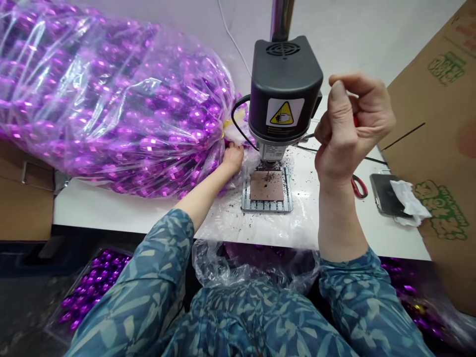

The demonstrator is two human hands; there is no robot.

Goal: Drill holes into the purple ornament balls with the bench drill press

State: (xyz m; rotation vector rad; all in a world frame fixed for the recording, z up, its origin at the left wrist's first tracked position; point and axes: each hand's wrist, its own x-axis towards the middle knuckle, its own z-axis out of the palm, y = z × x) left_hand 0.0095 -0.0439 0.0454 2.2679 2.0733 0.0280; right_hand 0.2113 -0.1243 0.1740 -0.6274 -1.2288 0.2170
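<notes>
My left hand [233, 157] reaches to the gathered neck of a big clear plastic bag [148, 114] full of shiny purple faceted balls. Its fingers curl by the neck; what they hold is hidden. On my right, my raised right hand [349, 124] is closed, thumb and forefinger together. A bit of red shows inside its grip, and a thin metal lever [309, 136] runs from the drill press [284, 89] toward it, so it appears closed on the lever's red handle. Under the press, a brown board [273, 188] lies on a slotted metal base [267, 207], strewn with dark shavings.
Red-handled pliers [360, 187] lie behind my right wrist. A dark phone [385, 195] with crumpled tissue [411, 202] sits further right, beside a tall cardboard box [442, 148]. Below the white table [111, 210], purple balls [92, 287] fill a tray; clear plastic [211, 263] hangs at my lap.
</notes>
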